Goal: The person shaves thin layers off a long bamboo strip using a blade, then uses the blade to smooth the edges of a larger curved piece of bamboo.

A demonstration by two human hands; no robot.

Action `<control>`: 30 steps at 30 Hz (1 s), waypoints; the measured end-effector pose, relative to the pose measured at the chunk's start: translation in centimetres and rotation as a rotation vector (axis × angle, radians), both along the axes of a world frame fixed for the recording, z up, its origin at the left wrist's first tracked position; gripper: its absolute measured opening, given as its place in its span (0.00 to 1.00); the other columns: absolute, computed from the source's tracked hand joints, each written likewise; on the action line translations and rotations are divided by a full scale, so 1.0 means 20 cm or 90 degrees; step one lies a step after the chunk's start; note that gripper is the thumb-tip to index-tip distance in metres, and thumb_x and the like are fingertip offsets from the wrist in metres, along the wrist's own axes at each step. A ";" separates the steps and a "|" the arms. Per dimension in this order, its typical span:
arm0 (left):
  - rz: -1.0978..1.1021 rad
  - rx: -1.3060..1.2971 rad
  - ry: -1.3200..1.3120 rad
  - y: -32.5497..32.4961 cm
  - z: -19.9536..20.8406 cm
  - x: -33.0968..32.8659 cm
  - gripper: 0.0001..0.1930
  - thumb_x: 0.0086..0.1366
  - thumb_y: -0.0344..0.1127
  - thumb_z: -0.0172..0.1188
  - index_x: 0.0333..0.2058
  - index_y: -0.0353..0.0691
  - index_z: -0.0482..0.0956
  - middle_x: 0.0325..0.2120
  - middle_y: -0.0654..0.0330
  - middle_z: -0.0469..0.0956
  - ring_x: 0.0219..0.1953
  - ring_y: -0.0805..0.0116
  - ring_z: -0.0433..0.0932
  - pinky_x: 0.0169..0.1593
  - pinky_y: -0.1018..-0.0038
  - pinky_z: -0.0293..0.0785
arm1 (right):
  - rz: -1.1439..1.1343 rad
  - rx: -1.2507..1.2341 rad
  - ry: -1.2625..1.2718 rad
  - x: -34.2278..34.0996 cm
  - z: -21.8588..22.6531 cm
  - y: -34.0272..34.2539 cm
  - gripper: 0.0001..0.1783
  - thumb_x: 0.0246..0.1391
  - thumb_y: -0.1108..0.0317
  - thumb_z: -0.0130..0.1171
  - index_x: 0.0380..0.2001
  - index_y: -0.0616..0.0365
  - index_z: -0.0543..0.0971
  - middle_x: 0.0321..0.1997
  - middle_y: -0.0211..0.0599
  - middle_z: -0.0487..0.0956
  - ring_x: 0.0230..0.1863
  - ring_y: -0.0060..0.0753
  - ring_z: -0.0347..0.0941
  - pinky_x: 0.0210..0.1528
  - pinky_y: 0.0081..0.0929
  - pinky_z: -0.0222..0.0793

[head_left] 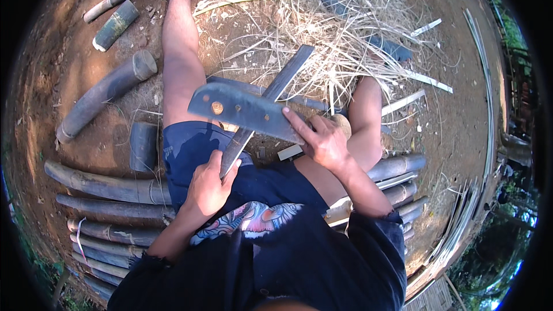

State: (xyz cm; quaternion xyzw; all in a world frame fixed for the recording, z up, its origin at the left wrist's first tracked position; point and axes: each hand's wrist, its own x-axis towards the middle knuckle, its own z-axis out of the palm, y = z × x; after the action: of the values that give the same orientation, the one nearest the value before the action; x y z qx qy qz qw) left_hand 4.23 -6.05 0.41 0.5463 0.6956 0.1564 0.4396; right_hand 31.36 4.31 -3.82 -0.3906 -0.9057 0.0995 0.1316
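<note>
My left hand [207, 190] is closed round the lower end of a dark split bamboo strip [288, 74], which slants up and to the right over my lap. In my right hand [327, 145] is a broad cleaver [230, 107] with several holes in its dark blade. The index finger lies stretched along the blade, and a round pale handle end [342, 125] shows past the knuckles. The blade crosses over the strip's middle, hiding part of it; whether the edge touches the strip I cannot tell.
Pale bamboo shavings [322, 40] lie heaped between and beyond my feet. Cut bamboo lengths [106, 95] rest on the dirt at left. Several bamboo poles [109, 184] are lined up behind and under me. Long thin strips [461, 222] lie along the right side.
</note>
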 end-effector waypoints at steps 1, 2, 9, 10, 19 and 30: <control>0.013 -0.001 -0.017 0.00 0.02 0.00 0.15 0.71 0.39 0.58 0.37 0.32 0.68 0.18 0.41 0.76 0.26 0.36 0.78 0.29 0.52 0.71 | -0.043 -0.017 0.010 0.02 -0.02 0.02 0.45 0.45 0.65 0.69 0.69 0.34 0.67 0.27 0.35 0.71 0.24 0.39 0.75 0.26 0.36 0.74; 0.016 0.004 -0.012 0.02 0.04 0.00 0.14 0.71 0.39 0.57 0.36 0.32 0.68 0.18 0.41 0.75 0.25 0.37 0.78 0.29 0.53 0.71 | -0.067 -0.042 0.035 0.03 -0.03 0.04 0.47 0.43 0.66 0.70 0.69 0.34 0.67 0.27 0.35 0.70 0.24 0.39 0.75 0.26 0.36 0.73; 0.020 -0.013 0.021 0.00 0.05 0.02 0.13 0.70 0.38 0.58 0.37 0.32 0.69 0.18 0.41 0.75 0.26 0.38 0.79 0.30 0.54 0.71 | 0.050 0.003 0.005 -0.03 0.08 -0.10 0.46 0.42 0.67 0.69 0.69 0.36 0.68 0.26 0.34 0.71 0.25 0.38 0.75 0.26 0.35 0.74; 0.019 0.005 0.001 -0.01 0.04 0.01 0.13 0.70 0.38 0.58 0.37 0.32 0.69 0.18 0.41 0.75 0.25 0.38 0.79 0.30 0.55 0.71 | 0.058 0.034 -0.001 0.00 0.06 -0.08 0.45 0.43 0.68 0.69 0.68 0.37 0.69 0.28 0.35 0.73 0.24 0.39 0.76 0.26 0.35 0.75; 0.010 0.026 -0.011 -0.04 0.07 -0.02 0.12 0.69 0.35 0.60 0.36 0.32 0.69 0.18 0.41 0.75 0.24 0.40 0.79 0.26 0.57 0.71 | -0.060 0.036 0.022 0.08 -0.02 0.05 0.45 0.44 0.69 0.70 0.69 0.37 0.67 0.20 0.33 0.70 0.19 0.38 0.74 0.22 0.37 0.74; -0.002 0.118 0.015 -0.04 0.06 0.00 0.17 0.69 0.41 0.60 0.41 0.32 0.69 0.22 0.41 0.77 0.28 0.37 0.79 0.30 0.54 0.73 | -0.402 -0.110 0.190 0.20 -0.13 0.19 0.30 0.53 0.74 0.60 0.62 0.49 0.75 0.26 0.52 0.81 0.24 0.47 0.80 0.30 0.40 0.74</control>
State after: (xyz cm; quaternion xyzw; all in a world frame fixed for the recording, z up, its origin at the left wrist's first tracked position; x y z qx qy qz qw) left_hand 4.21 -6.76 1.69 0.5878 0.6823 0.2129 0.3789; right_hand 35.39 8.05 -6.42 -0.6420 -0.6996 0.1857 0.2530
